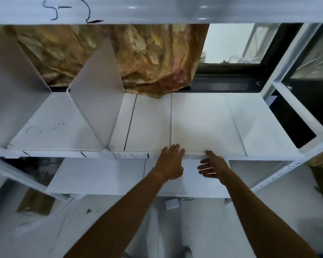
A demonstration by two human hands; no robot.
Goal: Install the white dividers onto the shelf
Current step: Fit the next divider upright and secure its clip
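White divider [203, 121] lies flat on middle shelf [265, 118], right of upright divider [96, 94] standing at shelf's left part. Flat divider's near edge at shelf front lip. Left hand [171, 162] at that near-left corner, fingers [173, 148] together, tips on the edge. Right hand [213, 165] just right, index fingertip touching near edge, other fingers spread loose below lip. Second upright divider [13, 90] far left. Patterned curtain [138, 56] and window [231, 41] behind shelf.
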